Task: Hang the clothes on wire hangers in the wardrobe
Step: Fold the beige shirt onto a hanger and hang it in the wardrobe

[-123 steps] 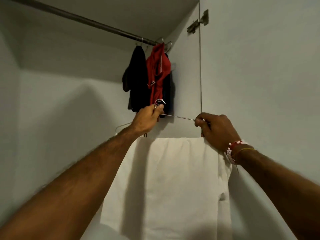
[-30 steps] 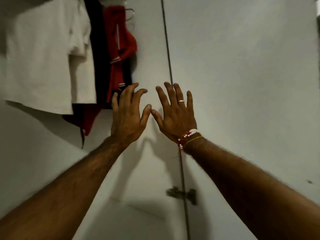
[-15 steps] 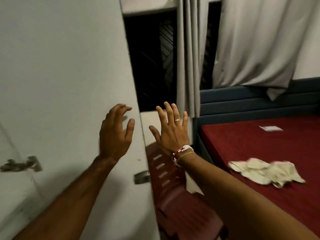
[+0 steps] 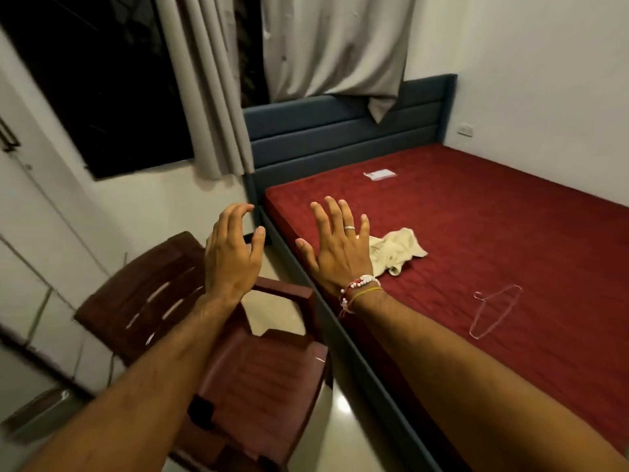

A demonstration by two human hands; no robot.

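- The view is swinging away from the wardrobe that was filling the earlier frames. The left hand (image 4: pixel 231 264) and right hand (image 4: pixel 337 253), which were holding up a white garment there, are now carrying nothing. A hanger (image 4: pixel 495 310) is coming into view on the bed (image 4: pixel 493 216).
- The bed is filling the right half of the view, its red mattress stretching back to a blue headboard (image 4: pixel 340 131) at the far end.
- A grey curtain (image 4: pixel 211 97) is hanging beside a dark window (image 4: pixel 102 80) at the left, and a second one is draping over the top of the headboard.
- A brown chair (image 4: pixel 258 386) is standing on the floor just beside the bed's near edge, under the left forearm.
- The left hand is hovering over the chair's back, its fingers loosely curled and apart, gripping nothing.
- The right hand is hovering above the mattress edge, fingers straight and spread, empty, with beaded bracelets (image 4: pixel 360 286) sitting on the wrist.
- A crumpled cream cloth (image 4: pixel 398 253) is lying on the mattress just beyond the right hand, which is partly hiding it.
- The wire hanger is lying flat on the mattress, nearer the camera than the cloth and apart from it.
- A white card (image 4: pixel 379 174) is lying on the mattress near the headboard.
- A ring (image 4: pixel 349 227) is showing on one finger of the right hand.
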